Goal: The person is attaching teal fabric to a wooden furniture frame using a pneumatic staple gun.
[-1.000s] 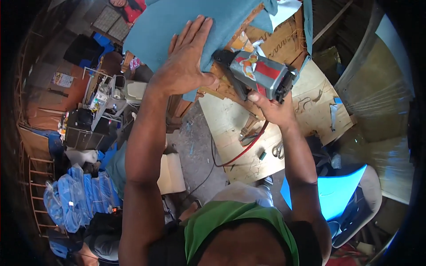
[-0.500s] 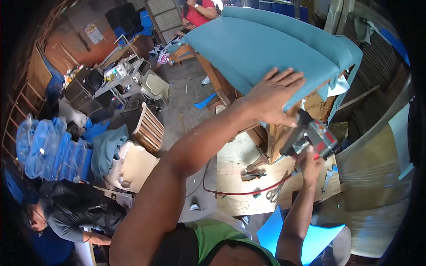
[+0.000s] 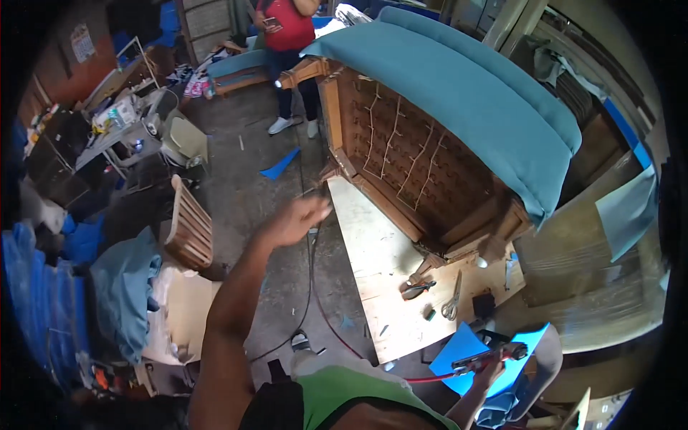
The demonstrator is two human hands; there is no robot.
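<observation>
Stapler: dark, red bits, red hose on | over the blue sheet, our right hand wrapped round it | our left hand kinda blurry, fingers loosely out | we've got a wide floor strip between the board edge and slatted wood

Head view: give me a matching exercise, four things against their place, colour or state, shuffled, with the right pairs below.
1. Left hand
2. Tool
3. Scissors
4. Sofa

A. Teal on top, brown beneath
B. Lying on the plywood
C. Raised, holding nothing visible
D. Gripped by the right hand

Pairs: 1-C, 2-D, 3-B, 4-A
</observation>
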